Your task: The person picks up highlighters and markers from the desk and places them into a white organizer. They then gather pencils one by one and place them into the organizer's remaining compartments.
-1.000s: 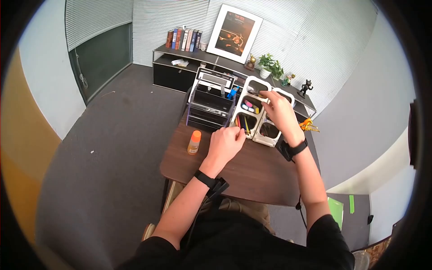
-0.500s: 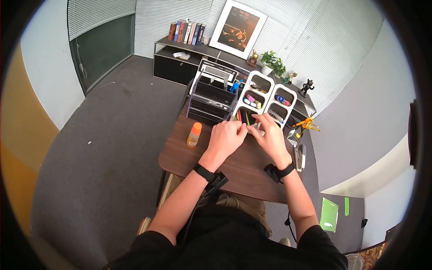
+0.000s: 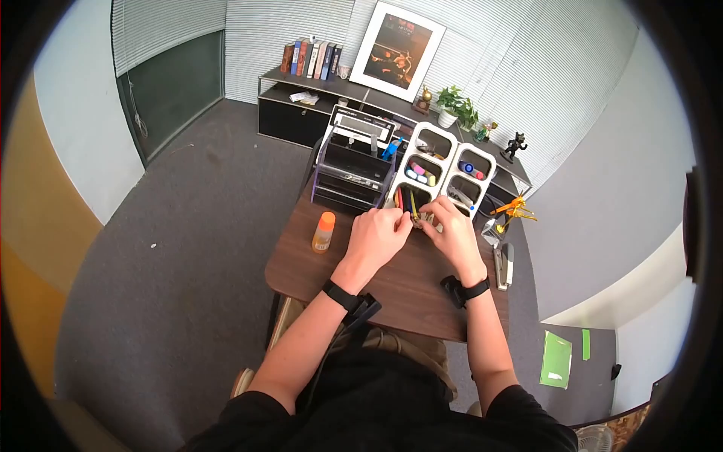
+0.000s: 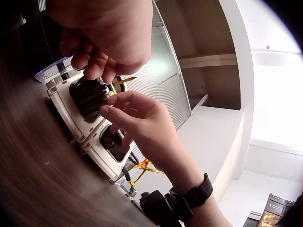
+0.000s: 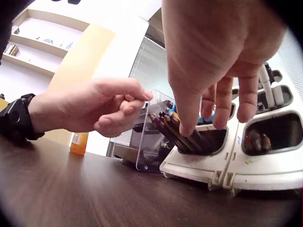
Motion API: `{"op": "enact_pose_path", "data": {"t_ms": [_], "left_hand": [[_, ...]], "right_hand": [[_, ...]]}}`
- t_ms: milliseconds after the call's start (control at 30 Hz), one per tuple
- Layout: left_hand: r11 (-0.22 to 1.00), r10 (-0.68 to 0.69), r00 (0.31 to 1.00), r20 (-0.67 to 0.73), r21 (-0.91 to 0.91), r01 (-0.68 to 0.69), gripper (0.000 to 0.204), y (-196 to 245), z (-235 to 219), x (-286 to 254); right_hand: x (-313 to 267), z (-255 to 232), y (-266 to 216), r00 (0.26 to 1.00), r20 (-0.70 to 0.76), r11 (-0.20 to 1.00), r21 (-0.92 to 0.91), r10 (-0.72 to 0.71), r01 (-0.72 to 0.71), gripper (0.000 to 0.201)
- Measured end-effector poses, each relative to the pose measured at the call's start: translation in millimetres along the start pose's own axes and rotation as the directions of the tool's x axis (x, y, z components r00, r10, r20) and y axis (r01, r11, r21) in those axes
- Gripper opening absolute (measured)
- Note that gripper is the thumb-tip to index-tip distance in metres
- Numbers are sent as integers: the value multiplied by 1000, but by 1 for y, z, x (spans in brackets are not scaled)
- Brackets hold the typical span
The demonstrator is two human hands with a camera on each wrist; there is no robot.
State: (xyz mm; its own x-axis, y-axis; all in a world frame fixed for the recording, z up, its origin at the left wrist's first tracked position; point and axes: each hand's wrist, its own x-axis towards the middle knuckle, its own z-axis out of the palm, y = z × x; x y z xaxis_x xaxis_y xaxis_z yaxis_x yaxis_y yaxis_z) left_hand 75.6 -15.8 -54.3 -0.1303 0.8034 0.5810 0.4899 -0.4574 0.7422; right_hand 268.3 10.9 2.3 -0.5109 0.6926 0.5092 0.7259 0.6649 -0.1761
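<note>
A white organizer (image 3: 438, 126) with several compartments stands on the table in the head view. Its near-left compartment holds a bunch of pencils (image 5: 173, 130), leaning left in the right wrist view. My right hand (image 3: 452, 232) is at this compartment; thumb and index finger pinch at the end of a pencil, the other fingers spread. Just left of it, my left hand (image 3: 376, 235) has its fingers curled in beside the thumb, with nothing showing in them. Its fingertips are close to the pencil ends. Pink, white and yellow erasers (image 3: 419, 174) lie in the compartment behind.
On the left, a bottle with an orange cap (image 3: 323, 232) stands on the table (image 3: 403, 290). A dark desk rack (image 3: 350, 162) is left of the organizer. To the right are a stapler (image 3: 504, 265) and an orange figure (image 3: 518, 209).
My right hand has come from the organizer's far compartments down to the pencils, and has shifted slightly at them since. My left hand stays nearly in place.
</note>
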Motion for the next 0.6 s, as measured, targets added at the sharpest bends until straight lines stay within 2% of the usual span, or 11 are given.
{"op": "enact_pose_path", "data": {"t_ms": [100, 133, 200, 267, 333, 400, 500, 600], "left_hand": [[1000, 6, 1000, -2, 13, -6, 39, 1, -1, -1], [1000, 10, 1000, -9, 10, -10, 39, 0, 0, -1], [1000, 17, 1000, -10, 2, -17, 39, 0, 1, -2], [1000, 15, 1000, -13, -13, -15, 40, 1, 0, -1], [1000, 10, 1000, -12, -12, -10, 40, 2, -2, -1], [1000, 1, 1000, -14, -12, -1, 40, 3, -2, -1], [1000, -11, 1000, -15, -29, 11, 41, 1, -1, -1], [1000, 4, 1000, -18, -26, -4, 41, 1, -1, -1]], "right_hand": [[-3, 7, 4, 995, -76, 998, 19, -59, 61, 17], [-5, 8, 6, 996, -75, 999, 18, -50, 52, 17], [-4, 11, 5, 980, -184, 997, 12, -79, 82, 15], [-4, 7, 1, 974, -221, 998, 4, -56, 59, 13], [-1, 2, 0, 917, -396, 999, 13, -37, 46, 14], [2, -10, 1, 874, -485, 997, 50, -32, 64, 17], [14, -34, -8, 785, -613, 995, -22, -89, 96, 18], [32, -51, -8, 730, -673, 992, -52, -120, 115, 19]]}}
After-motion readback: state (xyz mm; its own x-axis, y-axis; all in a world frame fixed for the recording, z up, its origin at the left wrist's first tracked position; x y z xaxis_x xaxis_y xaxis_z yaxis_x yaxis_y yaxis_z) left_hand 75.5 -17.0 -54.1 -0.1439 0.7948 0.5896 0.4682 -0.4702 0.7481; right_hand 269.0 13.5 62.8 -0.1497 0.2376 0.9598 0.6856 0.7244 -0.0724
